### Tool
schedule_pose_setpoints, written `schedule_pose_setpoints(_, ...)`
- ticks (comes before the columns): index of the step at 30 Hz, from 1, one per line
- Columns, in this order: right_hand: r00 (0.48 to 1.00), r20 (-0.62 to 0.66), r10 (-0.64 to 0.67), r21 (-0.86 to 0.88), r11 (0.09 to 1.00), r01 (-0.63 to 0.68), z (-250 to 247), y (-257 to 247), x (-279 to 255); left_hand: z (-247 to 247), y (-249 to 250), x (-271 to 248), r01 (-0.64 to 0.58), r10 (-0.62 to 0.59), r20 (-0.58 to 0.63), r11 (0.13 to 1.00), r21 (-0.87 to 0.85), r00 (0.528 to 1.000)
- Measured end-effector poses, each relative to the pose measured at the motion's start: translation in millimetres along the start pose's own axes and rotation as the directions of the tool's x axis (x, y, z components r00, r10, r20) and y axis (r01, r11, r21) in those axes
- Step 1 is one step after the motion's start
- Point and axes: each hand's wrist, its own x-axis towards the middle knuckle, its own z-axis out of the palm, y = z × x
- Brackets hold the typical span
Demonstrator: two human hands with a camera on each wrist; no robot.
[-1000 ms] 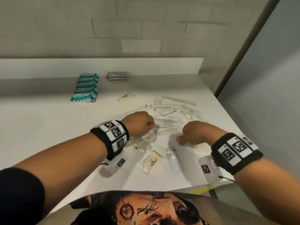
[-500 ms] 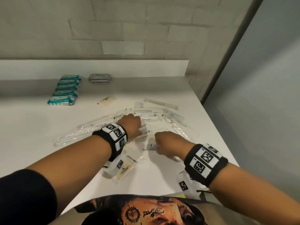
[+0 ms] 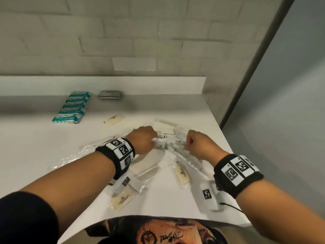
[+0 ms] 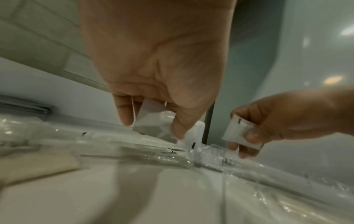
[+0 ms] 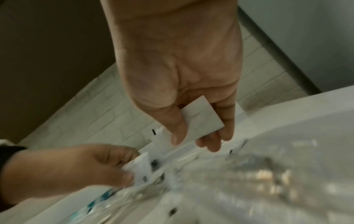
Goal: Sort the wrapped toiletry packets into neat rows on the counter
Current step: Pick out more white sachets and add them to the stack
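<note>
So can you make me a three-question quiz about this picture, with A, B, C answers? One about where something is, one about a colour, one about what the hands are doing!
1. Where is the dark grey flat packet?
A. at the back of the white counter, by the wall
B. in the left hand
C. on the floor

2. What colour is the neat row of wrapped packets?
A. red
B. teal and white
C. black

3. What is the right hand doing?
A. lying flat
B. pointing at the wall
C. pinching a small white packet

Answers: 1 A, it lies beside the wall ledge. 2 B, the wrappers show teal print. 3 C, thumb and fingers clamp it.
</note>
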Motion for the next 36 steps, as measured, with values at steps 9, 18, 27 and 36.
schedule_pose_setpoints(9,0.984,0.123,0.13,-0.23,0.968,-0.099,-5.4,9.4,62.0,-8.1,-1.4,14.8,0.154,-0.154,0.012,0.982,-0.111,0.988)
schedule_pose_setpoints(18,0.951,0.307,0.043,-0.36,0.93,0.074,4.2,-4.9,81.9,-21.9,-29.4,75.1,0.461,-0.456,0.072,0.875,-0.147,0.887)
schedule_pose_setpoints(27,0.98,0.171,-0.107,-0.33,0.93,0.159,-16.3,-24.6,89.4,-14.1,-15.6,78.0,0.517,-0.502,0.178,0.854,-0.052,0.846)
schedule_pose_setpoints(36,0.89,0.341,-0.304,-0.288,0.867,0.406,20.5,-46.6,61.9,-17.6,-12.6,60.9,0.52,-0.509,0.278,0.853,0.038,0.815)
